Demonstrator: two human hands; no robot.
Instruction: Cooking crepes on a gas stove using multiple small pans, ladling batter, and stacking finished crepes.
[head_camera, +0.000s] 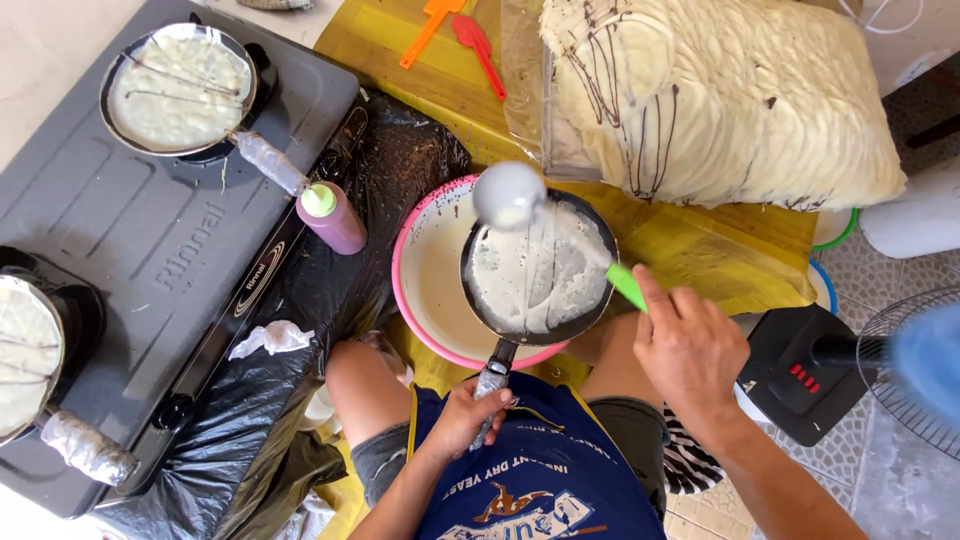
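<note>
The left hand (462, 418) is wrapping its grip tightly around the foil-bound handle of a small dark pan (540, 270), holding it over a pink-rimmed bowl (420, 270) of pale batter. The right hand (688, 340) is pinching the green handle of a ladle (510, 195) between thumb and fingers, and a thin stream of white batter is running from the ladle's rounded cup down onto the pan, whose face is already coated in white.

Just left of the bowl, a purple squeeze bottle (336, 218) with a pale green cap is standing on crumpled black plastic sheeting (300, 330), near a crushed white tissue (270, 338). Further left, a grey two-burner gas stove (150, 250) is carrying two more pans: one (180, 88) at the top with batter streaked by dark lines, and another (25, 355) at the left edge, both with foil-wrapped handles.

Beyond the bowl, a large clear plastic bag (720, 100) is lying on the yellow desk (740, 245), packed with thin cream-coloured rounds, some lined with dark drizzle. An orange spatula (428, 30) and a red spoon (478, 48) are resting beside it. At the right, a black fan base (800, 375) with red buttons is sitting on the floor, its blue blades spinning in a blur.
</note>
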